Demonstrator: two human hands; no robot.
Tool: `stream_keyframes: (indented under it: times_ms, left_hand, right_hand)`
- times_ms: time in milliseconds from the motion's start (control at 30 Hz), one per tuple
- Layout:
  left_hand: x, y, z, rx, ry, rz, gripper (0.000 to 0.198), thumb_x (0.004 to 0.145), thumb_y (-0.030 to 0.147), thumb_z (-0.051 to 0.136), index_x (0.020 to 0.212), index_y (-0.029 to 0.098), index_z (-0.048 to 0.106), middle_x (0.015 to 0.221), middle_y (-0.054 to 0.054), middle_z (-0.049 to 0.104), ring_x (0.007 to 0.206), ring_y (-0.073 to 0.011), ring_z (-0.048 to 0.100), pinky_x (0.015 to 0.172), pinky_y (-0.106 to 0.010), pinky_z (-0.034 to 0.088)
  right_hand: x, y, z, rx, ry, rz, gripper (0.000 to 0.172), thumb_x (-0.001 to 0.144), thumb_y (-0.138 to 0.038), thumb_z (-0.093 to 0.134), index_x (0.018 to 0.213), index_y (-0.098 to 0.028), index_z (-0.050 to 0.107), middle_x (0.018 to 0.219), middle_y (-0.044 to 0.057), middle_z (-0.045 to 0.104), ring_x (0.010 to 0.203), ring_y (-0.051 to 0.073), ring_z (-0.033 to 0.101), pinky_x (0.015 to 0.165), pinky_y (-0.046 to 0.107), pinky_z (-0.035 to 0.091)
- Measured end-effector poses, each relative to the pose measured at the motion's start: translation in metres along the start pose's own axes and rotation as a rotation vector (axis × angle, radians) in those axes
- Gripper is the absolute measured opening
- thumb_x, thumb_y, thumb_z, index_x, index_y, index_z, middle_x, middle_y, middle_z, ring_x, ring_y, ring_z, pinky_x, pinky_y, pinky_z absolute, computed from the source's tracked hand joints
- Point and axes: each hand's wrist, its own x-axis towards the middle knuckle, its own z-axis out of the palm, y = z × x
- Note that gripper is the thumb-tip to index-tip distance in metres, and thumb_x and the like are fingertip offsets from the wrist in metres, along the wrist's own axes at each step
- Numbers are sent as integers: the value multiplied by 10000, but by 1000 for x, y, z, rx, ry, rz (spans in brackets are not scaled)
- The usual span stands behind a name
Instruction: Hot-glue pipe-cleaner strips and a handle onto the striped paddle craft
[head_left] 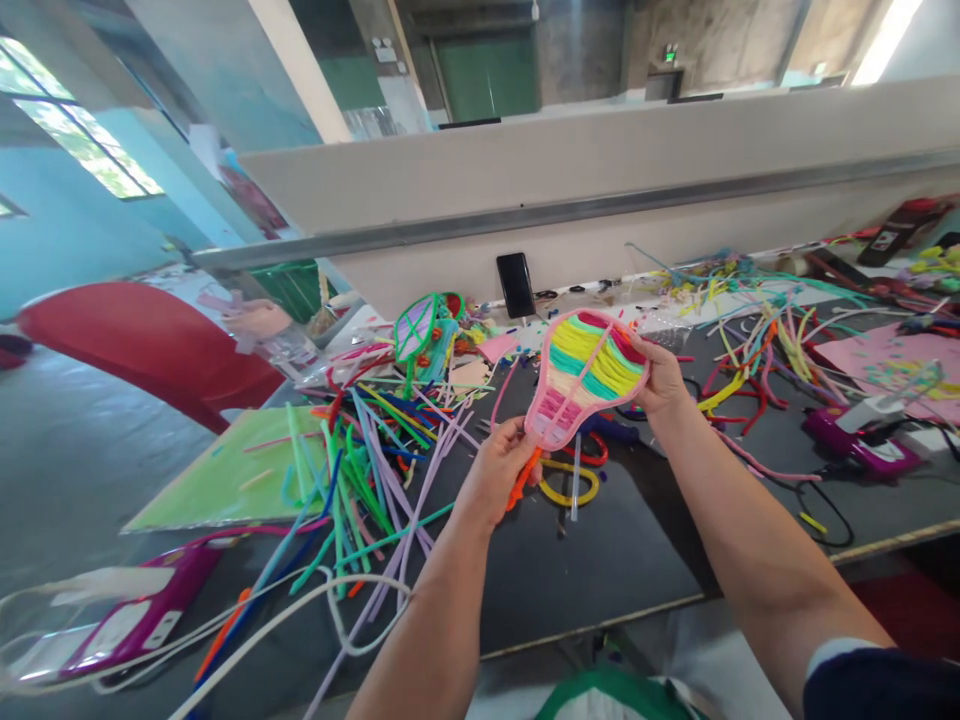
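Observation:
A bulb-shaped pipe-cleaner craft piece (589,370) is held up over the dark table, tilted, its pink rim around stripes of yellow, teal, dark pink and cream. My left hand (495,465) grips its narrow lower end. An orange strip (523,480) shows by those fingers; I cannot tell whether it joins the piece. My right hand (660,375) is closed on the wide end's right edge, fingers partly hidden behind it. Just below lie a yellow loop handle (568,485), a red loop handle (598,450) and a thin clear stick (576,480).
Loose pipe cleaners (367,480) are heaped at left beside a green sheet (225,475). A phone (515,285) leans against the partition. Purple power strips (862,440) sit on both sides, with white cables (330,590) at front left. A red chair (150,340) stands beyond the table.

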Motion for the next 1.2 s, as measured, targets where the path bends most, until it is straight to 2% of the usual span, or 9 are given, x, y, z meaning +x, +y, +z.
stream_keyframes:
  times_ms: [167, 467, 600, 700, 800, 900, 967, 1100, 1200]
  left_hand:
    - [-2, 3, -1, -19, -87, -159, 385, 813, 506, 613, 848, 122, 604, 720, -49, 656, 479, -71, 547, 456, -169, 444]
    - [2, -7, -4, 22, -89, -240, 394, 752, 516, 672, 780, 132, 589, 631, -29, 644, 429, -80, 555, 420, -168, 429]
    - [-1, -5, -4, 23, -171, -233, 416, 749, 522, 676, 874, 130, 610, 731, -56, 683, 518, -130, 630, 514, -239, 514]
    - [-1, -2, -4, -52, -194, -123, 432, 751, 483, 699, 1023, 157, 620, 814, -41, 688, 615, -140, 651, 593, -253, 522]
    - [2, -3, -5, -100, -118, -32, 386, 710, 422, 755, 949, 133, 667, 755, -17, 662, 607, -95, 594, 586, -196, 460]
    - [4, -6, -7, -239, -65, -79, 361, 648, 375, 802, 872, 116, 684, 751, -34, 668, 626, -108, 602, 602, -208, 457]
    - [6, -6, -8, -374, 23, -100, 347, 599, 321, 826, 825, 99, 685, 730, -60, 673, 624, -138, 620, 612, -243, 480]
    - [17, -2, -20, -509, 326, 9, 220, 604, 221, 780, 740, 101, 655, 634, -42, 637, 514, -112, 565, 525, -231, 453]
    - [43, 7, -44, -558, 591, 103, 101, 690, 159, 695, 742, 128, 613, 618, -4, 606, 503, -84, 544, 510, -203, 433]
  right_hand:
    - [-2, -10, -2, -58, -58, 44, 297, 695, -338, 659, 956, -199, 690, 966, 58, 749, 1035, 314, 657, 939, 528, 500]
    - [-9, -16, 8, 0, -84, 125, 316, 729, -287, 608, 1011, -165, 685, 1014, 66, 744, 1067, 309, 647, 956, 521, 495]
    - [-8, -17, 2, 46, -22, 225, 296, 765, -250, 561, 1027, -168, 673, 926, 64, 758, 949, 283, 696, 891, 499, 540]
    - [-4, -14, -2, 94, 35, 258, 274, 788, -214, 546, 1021, -148, 674, 919, 82, 759, 883, 266, 713, 847, 441, 568]
    - [-1, -9, 1, 55, 93, 284, 277, 814, -226, 542, 1037, -134, 680, 950, 106, 754, 883, 271, 713, 817, 421, 578]
    - [2, -4, 3, 12, 86, 222, 273, 834, -296, 560, 1019, -145, 692, 978, 121, 746, 900, 268, 708, 826, 396, 575]
    - [5, -3, 1, -6, 106, 162, 252, 832, -346, 582, 981, -176, 695, 999, 115, 740, 923, 259, 700, 847, 393, 569]
    - [15, 1, -14, 10, 130, 124, 128, 821, -303, 610, 925, -271, 676, 1082, 40, 717, 1082, 214, 643, 938, 410, 535]
    - [18, 7, -20, 8, 75, 126, 129, 827, -300, 605, 938, -310, 669, 1137, 0, 697, 1160, 196, 601, 1005, 425, 491]
